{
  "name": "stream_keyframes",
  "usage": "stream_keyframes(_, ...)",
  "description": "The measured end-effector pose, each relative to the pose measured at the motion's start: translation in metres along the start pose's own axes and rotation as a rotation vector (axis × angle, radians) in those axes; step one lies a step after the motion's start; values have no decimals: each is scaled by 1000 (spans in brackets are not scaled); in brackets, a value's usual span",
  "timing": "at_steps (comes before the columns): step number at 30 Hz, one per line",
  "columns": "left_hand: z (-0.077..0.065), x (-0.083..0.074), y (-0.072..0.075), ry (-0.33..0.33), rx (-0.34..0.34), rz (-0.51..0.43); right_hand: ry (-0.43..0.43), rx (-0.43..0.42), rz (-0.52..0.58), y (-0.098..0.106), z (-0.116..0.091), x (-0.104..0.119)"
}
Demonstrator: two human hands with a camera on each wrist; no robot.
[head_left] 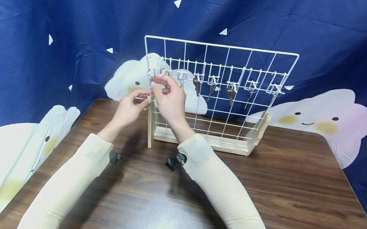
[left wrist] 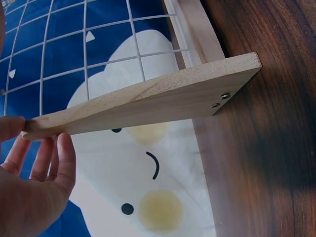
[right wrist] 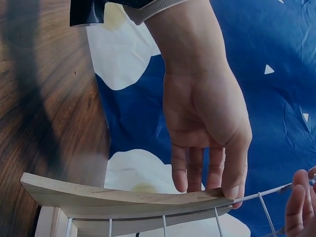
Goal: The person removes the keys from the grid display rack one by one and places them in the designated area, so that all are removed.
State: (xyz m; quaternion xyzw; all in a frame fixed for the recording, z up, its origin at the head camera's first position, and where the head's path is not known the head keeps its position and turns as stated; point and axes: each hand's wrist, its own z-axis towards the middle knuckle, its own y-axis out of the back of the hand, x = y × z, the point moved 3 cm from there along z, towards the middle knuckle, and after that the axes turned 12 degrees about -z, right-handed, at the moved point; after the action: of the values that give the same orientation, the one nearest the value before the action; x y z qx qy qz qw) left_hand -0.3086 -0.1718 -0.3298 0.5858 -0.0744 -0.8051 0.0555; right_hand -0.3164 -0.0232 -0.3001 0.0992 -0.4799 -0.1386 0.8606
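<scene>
And here the right hand (head_left: 171, 100) crowds the grid's (head_left: 222, 45) leftmost key ring (head_left: 150, 73), its grip too obscured to tell, left hand (head_left: 127, 111) pinching the wooden upright (left wrist: 148, 103) below, other keys (head_left: 231, 93) hanging rightward.

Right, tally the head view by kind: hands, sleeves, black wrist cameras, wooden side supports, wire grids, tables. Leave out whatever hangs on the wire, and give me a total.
Hands (left hand, right hand): 2
Sleeves: 2
Black wrist cameras: 2
Wooden side supports: 2
Wire grid: 1
Table: 1
Total: 10
</scene>
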Motion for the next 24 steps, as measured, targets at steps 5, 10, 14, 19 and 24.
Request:
stream_keyframes(5,2,2,0,15,-1,3,-14,21,19,-2,1,-1)
stream_keyframes(10,2,3,0,15,0,-6,-39,34,17,-3,1,-3)
stream_keyframes(14,3,4,0,12,0,-8,-46,29,-8,-2,1,-3)
stream_keyframes(19,3,5,0,13,0,-20,-30,29,-30,-1,1,0)
stream_keyframes(24,7,15,2,14,0,-25,-10,38,-43,0,2,3)
